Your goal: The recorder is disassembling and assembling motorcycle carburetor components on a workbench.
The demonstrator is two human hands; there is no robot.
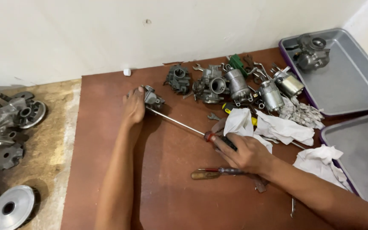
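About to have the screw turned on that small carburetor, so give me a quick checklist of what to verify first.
1. Left hand steadies the small carburetor: ok.
2. Right hand grips the long screwdriver handle: ok.
3. Screwdriver tip seated in a screw: cannot tell, hidden at the carburetor.
4. Carburetor rests flat on the brown board: cannot tell.
5. Shaft path free of the white rags: ok.

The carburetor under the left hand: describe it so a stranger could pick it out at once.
Start at the reddish-brown board by the white wall. Near its far left edge the left hand presses down a small grey metal carburetor. Unlike the other carburetors clustered further right, it sits alone, and the tip of the long screwdriver held by the right hand reaches it.
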